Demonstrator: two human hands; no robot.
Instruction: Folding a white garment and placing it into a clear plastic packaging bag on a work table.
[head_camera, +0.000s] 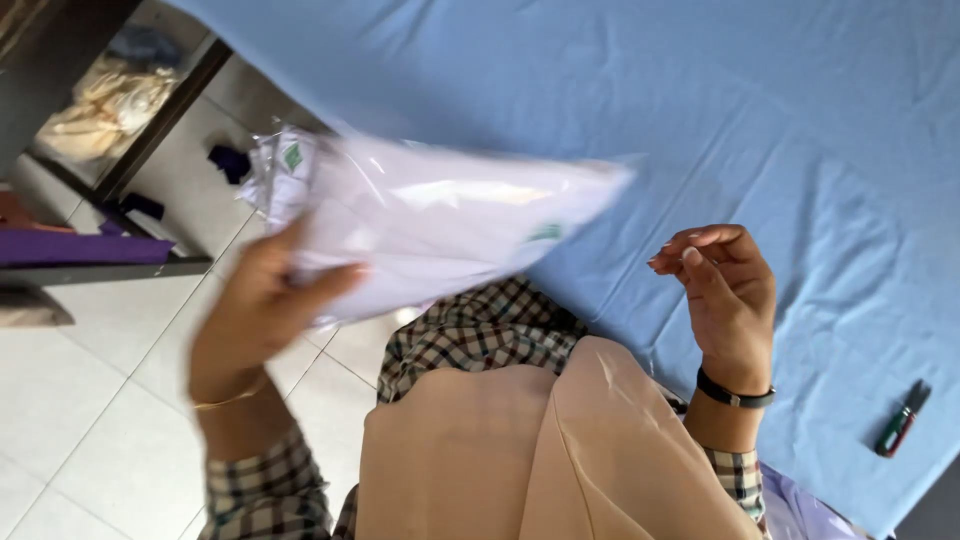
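Note:
My left hand (262, 305) grips a flat white plastic package (440, 215) by its lower left edge, thumb on top. The package is blurred and held in the air over the edge of a light blue cloth (700, 110) that covers a table. My right hand (722, 290) is raised beside it over the blue cloth, palm toward me, fingers loosely curled with thumb and fingertips close, and nothing is in it. A dark band sits on that wrist and a thin gold bangle on the left wrist. Checked sleeves and beige fabric fill the lower middle of the view.
A small green and black tool (902, 418) lies on the blue cloth at the lower right. White floor tiles (90, 400) spread at the left. A dark shelf frame (130, 150) with pale bundled fabric and purple cloth (80, 247) stands at the upper left.

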